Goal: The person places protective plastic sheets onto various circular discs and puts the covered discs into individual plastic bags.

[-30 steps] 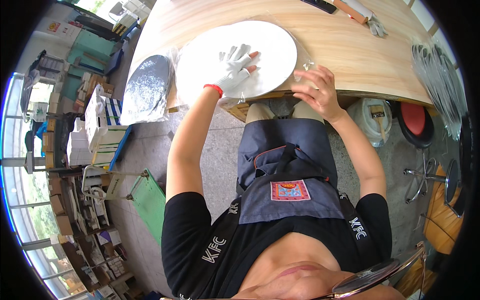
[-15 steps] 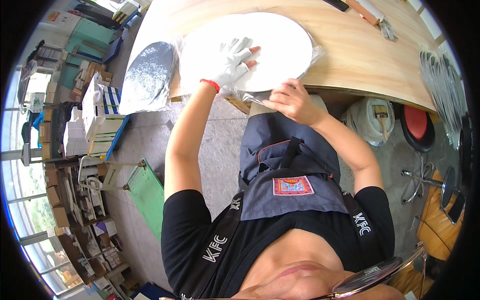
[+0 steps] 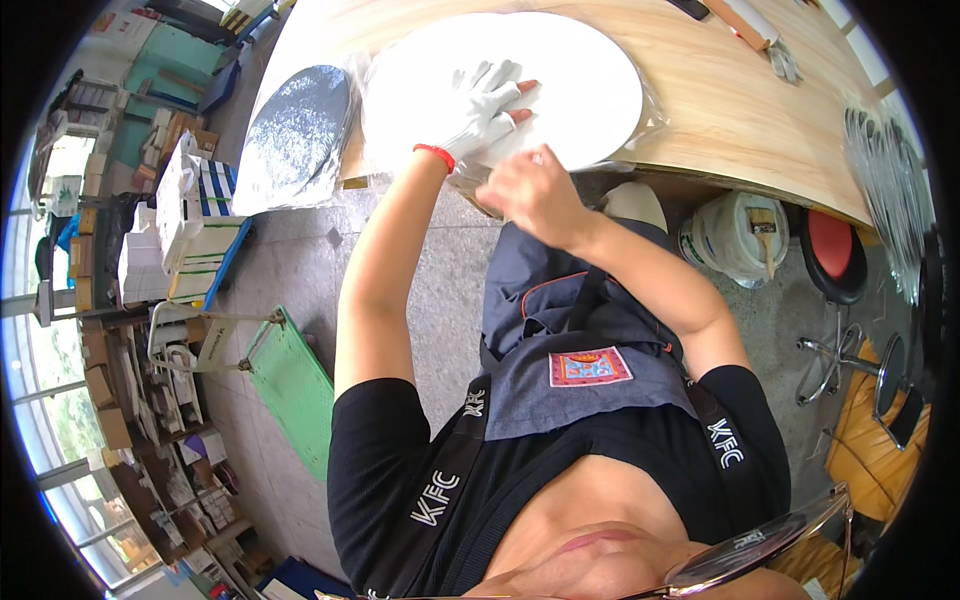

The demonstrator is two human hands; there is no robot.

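Observation:
A large white rounded board (image 3: pixel 585 85) lies near the table's front edge, with clear plastic film (image 3: pixel 655 110) showing around its rim. My left hand (image 3: pixel 480 110), in a white glove with bare thumb and finger tips and a red cuff, lies flat on the board, fingers spread. My bare right hand (image 3: pixel 535 195) is at the board's near edge, fingers curled in and slightly blurred. Whatever sits between those fingers is hidden. To the left, a dark, shiny oval piece (image 3: pixel 300 125) in a clear plastic bag overhangs the table edge.
The wooden table (image 3: pixel 740 130) carries a long cardboard box (image 3: pixel 740 25), a glove (image 3: pixel 785 62) and a dark phone-like object. A white bucket with a brush (image 3: pixel 762 240) and a red-black stool (image 3: pixel 832 250) stand at right. A green trolley (image 3: pixel 290 390) and stacked boxes are at left.
My right hand has moved left along the board's near edge, its fingers curling in. My left hand, still flat on the board, has shifted slightly right.

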